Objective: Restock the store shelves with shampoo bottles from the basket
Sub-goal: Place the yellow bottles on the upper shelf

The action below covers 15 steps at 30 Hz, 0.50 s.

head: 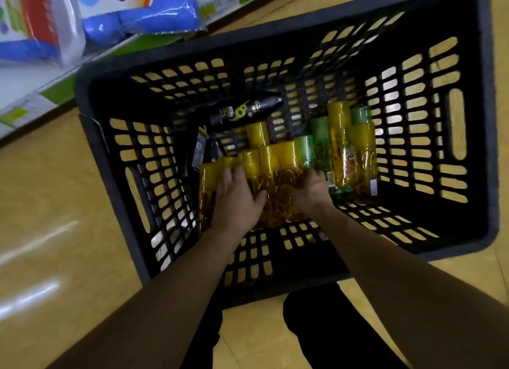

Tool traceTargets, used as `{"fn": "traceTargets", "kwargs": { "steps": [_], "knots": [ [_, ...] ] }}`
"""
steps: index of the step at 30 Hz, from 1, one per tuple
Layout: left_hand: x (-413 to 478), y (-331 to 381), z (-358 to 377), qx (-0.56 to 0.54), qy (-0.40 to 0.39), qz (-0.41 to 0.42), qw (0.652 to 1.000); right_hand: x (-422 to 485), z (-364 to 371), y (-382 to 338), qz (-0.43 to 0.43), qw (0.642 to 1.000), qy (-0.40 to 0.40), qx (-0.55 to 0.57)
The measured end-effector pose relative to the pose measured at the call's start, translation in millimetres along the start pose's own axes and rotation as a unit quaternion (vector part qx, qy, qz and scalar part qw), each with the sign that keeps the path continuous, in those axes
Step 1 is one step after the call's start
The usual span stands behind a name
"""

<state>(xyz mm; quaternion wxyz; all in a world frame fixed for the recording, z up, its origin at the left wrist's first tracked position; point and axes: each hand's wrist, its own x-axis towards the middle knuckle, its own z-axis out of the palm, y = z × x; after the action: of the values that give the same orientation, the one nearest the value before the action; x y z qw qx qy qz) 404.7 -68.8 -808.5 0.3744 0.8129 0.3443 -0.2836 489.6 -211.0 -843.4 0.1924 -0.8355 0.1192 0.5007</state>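
Observation:
A black slotted plastic basket [479,137] stands on the floor. On its bottom lie several yellow-capped amber shampoo bottles [278,159], a few green ones [321,137] and a black bottle with a sunflower label [245,109]. Both hands reach into the basket onto the amber bottles. My left hand [238,195] lies over the left side of the cluster with fingers spread across the bottles. My right hand [311,188] curls around the right side of the same cluster. The bottles under the hands are partly hidden.
A low store shelf [55,85] with green and white edge strips runs along the upper left, holding blue and white packaged goods [143,13]. Yellowish floor tiles surround the basket. My dark trouser legs [330,327] sit just behind the basket's near wall.

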Motion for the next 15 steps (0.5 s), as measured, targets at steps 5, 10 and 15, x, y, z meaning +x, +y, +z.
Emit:
{"fn": "traceTargets", "kwargs": {
  "steps": [5,10,15],
  "knots": [
    [10,23,10,-0.072,0.008,-0.101,0.992,2,-3,9,-0.006,0.991,-0.019,0.13],
    [13,29,13,-0.084,0.004,-0.132,0.988,0,-12,9,-0.006,0.969,-0.076,0.233],
    [14,24,16,-0.118,-0.007,-0.138,0.983,3,-18,15,0.023,0.944,-0.134,0.301]
  ]
}}
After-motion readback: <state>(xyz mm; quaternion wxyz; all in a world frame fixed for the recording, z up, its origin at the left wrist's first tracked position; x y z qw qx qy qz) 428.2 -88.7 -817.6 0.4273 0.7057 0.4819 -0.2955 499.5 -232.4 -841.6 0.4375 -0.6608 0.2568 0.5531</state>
